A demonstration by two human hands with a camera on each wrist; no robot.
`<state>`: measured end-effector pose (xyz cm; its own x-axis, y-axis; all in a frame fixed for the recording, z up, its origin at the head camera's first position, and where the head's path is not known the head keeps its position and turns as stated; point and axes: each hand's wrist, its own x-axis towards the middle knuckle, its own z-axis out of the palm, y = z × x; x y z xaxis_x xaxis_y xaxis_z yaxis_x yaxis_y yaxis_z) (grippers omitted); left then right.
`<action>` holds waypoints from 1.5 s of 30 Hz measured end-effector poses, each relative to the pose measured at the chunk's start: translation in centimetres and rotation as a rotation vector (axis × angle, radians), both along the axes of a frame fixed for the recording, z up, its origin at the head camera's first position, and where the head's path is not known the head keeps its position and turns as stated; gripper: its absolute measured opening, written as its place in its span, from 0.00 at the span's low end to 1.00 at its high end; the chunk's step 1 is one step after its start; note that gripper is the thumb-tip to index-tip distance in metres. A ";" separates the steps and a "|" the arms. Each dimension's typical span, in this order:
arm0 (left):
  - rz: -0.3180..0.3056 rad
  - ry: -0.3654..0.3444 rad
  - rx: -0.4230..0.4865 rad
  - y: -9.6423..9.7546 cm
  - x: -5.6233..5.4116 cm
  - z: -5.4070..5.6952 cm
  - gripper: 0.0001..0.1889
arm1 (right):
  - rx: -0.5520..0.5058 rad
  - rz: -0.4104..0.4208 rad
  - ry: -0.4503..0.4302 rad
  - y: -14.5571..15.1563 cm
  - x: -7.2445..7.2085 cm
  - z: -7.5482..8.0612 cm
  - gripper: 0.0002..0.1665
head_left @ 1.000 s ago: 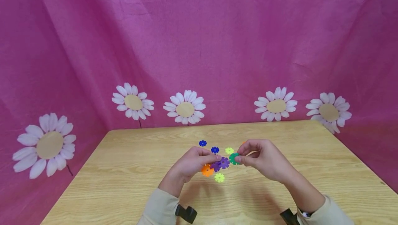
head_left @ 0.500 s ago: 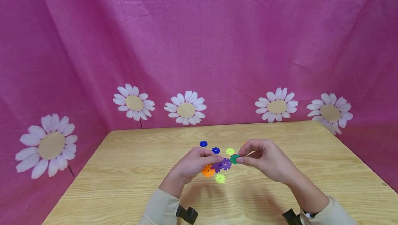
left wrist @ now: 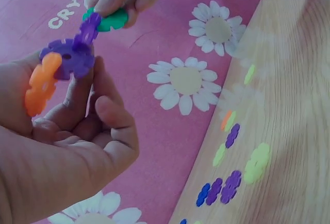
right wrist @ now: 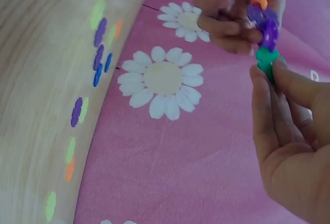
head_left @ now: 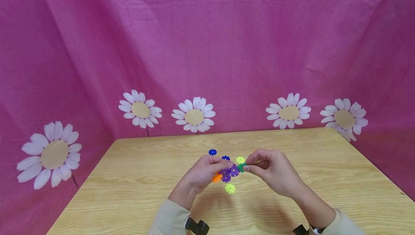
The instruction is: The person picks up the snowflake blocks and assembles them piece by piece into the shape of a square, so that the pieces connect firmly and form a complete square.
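Observation:
Between its thumb and fingers, my left hand [head_left: 202,172] pinches a purple notched plastic disc [left wrist: 67,61]. An orange disc [left wrist: 41,84] is slotted onto one side of it, and a second purple disc [left wrist: 87,30] onto the other, standing crosswise. My right hand [head_left: 275,172] pinches a green notched disc [right wrist: 267,59] by its edge. In both wrist views the green disc meets the outer rim of the second purple disc, their notches overlapping. The chain is held up above the table.
Several loose discs lie on the wooden table [head_left: 146,184] beneath the hands, among them a blue one [head_left: 212,152], a yellow one [head_left: 230,188] and a purple one [left wrist: 231,187]. A pink curtain [head_left: 240,54] with printed daisies hangs behind the table.
The right hand has brought the green disc left against the end purple disc and turned it more edge-on. The left hand stays nearly in place, its chain tilting slightly.

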<state>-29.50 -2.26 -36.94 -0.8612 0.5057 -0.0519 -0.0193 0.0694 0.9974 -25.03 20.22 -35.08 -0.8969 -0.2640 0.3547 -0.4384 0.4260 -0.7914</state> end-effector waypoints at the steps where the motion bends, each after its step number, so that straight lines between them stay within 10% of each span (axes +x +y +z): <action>1: 0.001 -0.008 0.019 0.1 0.0 -0.1 0.17 | 0.005 -0.017 0.014 -0.1 0.1 -0.1 0.04; 10: 0.070 -0.031 0.056 0.7 0.0 0.1 0.15 | 0.024 -0.054 0.131 -0.6 0.6 -0.1 0.05; 20: -0.005 0.047 -0.130 0.2 0.4 0.3 0.16 | -0.009 0.125 -0.084 0.6 -0.5 -0.3 0.07; 37: 0.058 0.128 -0.112 0.5 0.9 0.8 0.09 | -0.024 0.174 -0.175 0.7 -1.3 -0.8 0.12; 45: 0.087 0.174 -0.196 0.3 1.0 1.3 0.07 | 0.274 0.130 -0.182 2.7 -4.0 -2.0 0.12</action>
<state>-28.49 -1.99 -35.66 -0.9055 0.4243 0.0111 0.1368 0.2670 0.9539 -29.07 22.93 -37.05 -0.8915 -0.4436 0.0920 -0.3650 0.5831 -0.7258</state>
